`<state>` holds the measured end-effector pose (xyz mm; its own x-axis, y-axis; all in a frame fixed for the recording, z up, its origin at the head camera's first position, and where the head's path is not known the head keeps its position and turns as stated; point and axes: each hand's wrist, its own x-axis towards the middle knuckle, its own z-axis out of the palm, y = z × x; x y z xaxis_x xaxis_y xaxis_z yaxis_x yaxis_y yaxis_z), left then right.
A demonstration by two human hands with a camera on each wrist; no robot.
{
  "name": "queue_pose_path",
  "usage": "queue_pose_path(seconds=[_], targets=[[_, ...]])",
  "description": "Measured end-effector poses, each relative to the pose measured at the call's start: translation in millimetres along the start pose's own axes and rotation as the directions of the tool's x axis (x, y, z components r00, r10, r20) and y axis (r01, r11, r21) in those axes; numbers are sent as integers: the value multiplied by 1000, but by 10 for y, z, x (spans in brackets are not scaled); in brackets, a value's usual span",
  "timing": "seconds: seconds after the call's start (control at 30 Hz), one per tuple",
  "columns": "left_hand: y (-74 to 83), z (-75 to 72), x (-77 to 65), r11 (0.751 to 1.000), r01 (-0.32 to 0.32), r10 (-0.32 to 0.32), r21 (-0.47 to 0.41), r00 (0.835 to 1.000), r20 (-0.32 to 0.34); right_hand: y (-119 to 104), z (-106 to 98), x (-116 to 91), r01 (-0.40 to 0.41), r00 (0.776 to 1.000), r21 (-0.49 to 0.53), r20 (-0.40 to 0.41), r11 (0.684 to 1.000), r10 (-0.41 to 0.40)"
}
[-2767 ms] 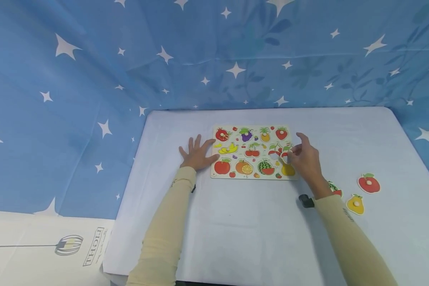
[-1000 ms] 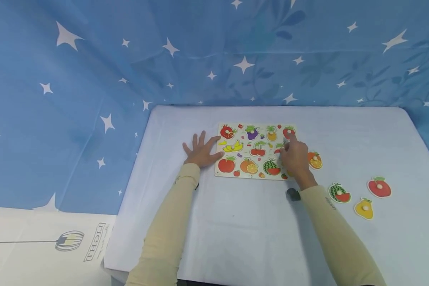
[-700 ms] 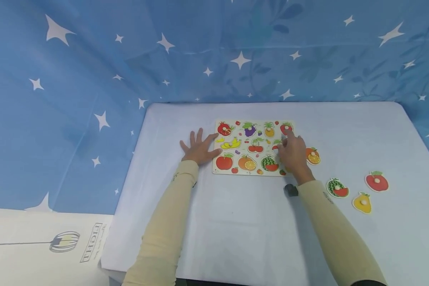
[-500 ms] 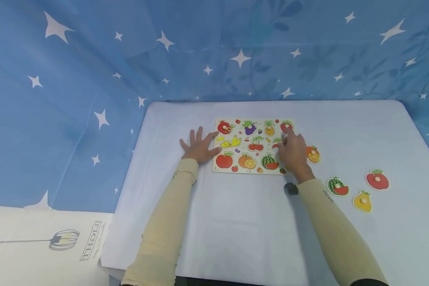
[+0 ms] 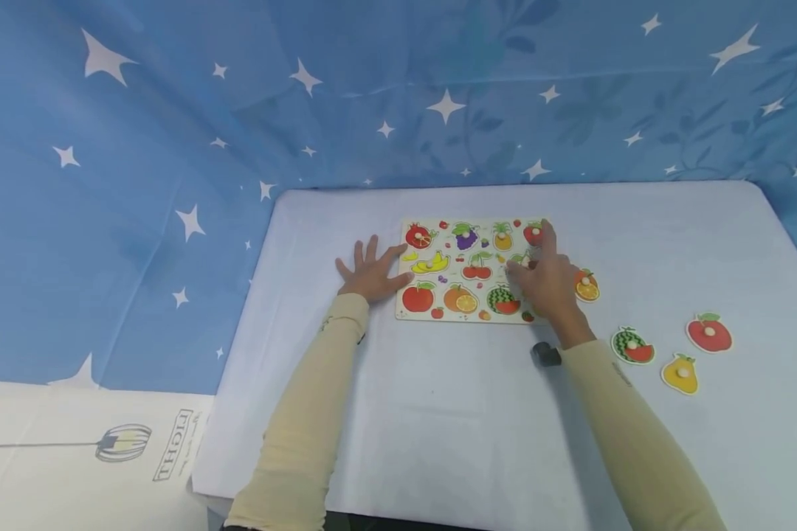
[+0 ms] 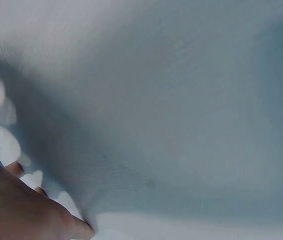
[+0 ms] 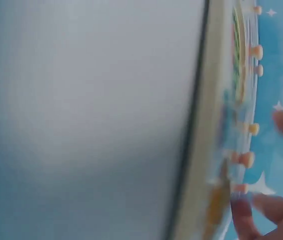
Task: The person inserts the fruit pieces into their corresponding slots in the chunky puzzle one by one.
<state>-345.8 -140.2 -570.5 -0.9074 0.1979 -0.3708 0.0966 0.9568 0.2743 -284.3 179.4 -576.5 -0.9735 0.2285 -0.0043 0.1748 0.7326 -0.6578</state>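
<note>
Fruit puzzle board (image 5: 457, 279) lies beneath my right hand (image 5: 547, 280), thumb and index apart; my spread left hand (image 5: 370, 279) touches its left edge.

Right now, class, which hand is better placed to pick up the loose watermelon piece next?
The right hand, I'd judge: it is over the right side of the board, and the loose watermelon piece lies off that side. The left hand is at the opposite edge, farther from it.
</note>
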Motion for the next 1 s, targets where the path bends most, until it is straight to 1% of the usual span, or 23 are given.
queue_pose_path(seconds=[0.13, 0.23, 0.4, 0.5, 0.6, 0.77, 1.0], targets=[[42, -5, -2, 1000, -13, 13, -9, 1000, 4, 57, -101, -39, 13, 1000, -46, -21, 999, -14], [45, 4, 1, 1000, -16, 16, -19, 1000, 2, 99, -225, -54, 14, 999, -49, -28, 999, -15], [-15, 48, 41, 1000, -17, 17, -9, 1000, -12, 185, -526, -62, 6, 999, -11, -37, 1000, -7], [-44, 41, 53, 1000, -19, 19, -9, 1000, -19, 253, -712, -76, 1, 999, 18, -45, 1000, 0], [-48, 22, 45, 1000, -27, 26, -9, 999, -22, 331, -884, -108, -14, 998, 36, -56, 999, 17], [-19, -20, 11, 1000, -26, 26, -9, 1000, -11, 467, -1138, -156, -51, 996, 18, -72, 999, 53], [35, -40, -10, 1000, -14, 14, -1, 1000, 1, 718, -1465, -283, -99, 993, 19, -63, 995, 100]])
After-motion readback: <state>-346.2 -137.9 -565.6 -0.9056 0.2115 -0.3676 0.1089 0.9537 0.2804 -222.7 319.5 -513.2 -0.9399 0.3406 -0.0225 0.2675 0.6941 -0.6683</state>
